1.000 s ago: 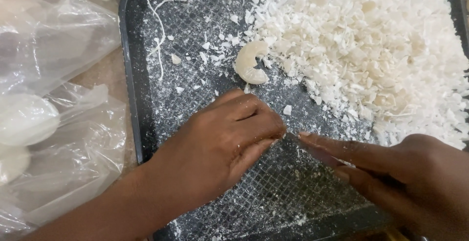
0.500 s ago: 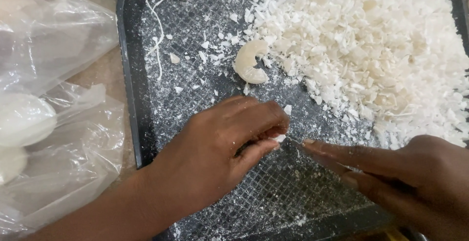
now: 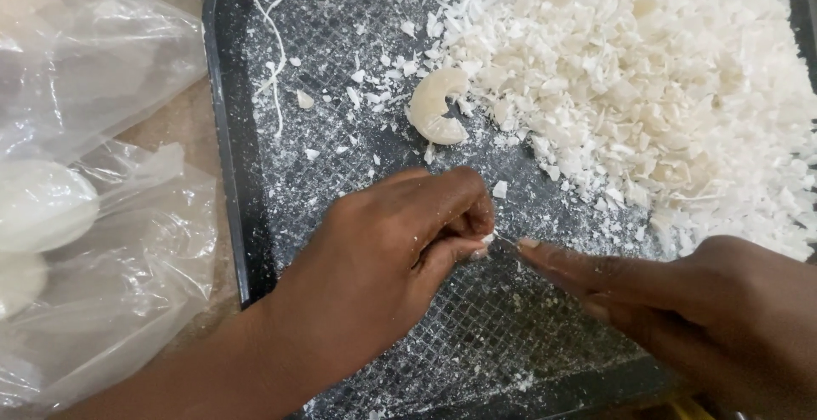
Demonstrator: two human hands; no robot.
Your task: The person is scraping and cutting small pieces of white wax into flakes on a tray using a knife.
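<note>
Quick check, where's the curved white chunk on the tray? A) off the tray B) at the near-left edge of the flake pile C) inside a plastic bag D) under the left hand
B: the curved white chunk lies on the tray beside the flake pile, beyond the left hand.

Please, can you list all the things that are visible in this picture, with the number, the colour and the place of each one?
tray: one, black with a grid pattern, dusted white, fills the middle and right of the view
pile of flakes: one heap, white, upper right part of the tray
curved piece: one, cream white, crescent shaped, on the tray at the left edge of the pile
string: one, white, thin, runs from the top left corner down onto the tray
plastic bags: count unclear, clear, left of the tray
round lumps: at least two, pale white, inside the bags
small piece: one, white, pinched in the left hand's fingertips
left hand: one, over the tray's lower middle
right hand: one, lower right, forefinger stretched toward the small piece
</note>
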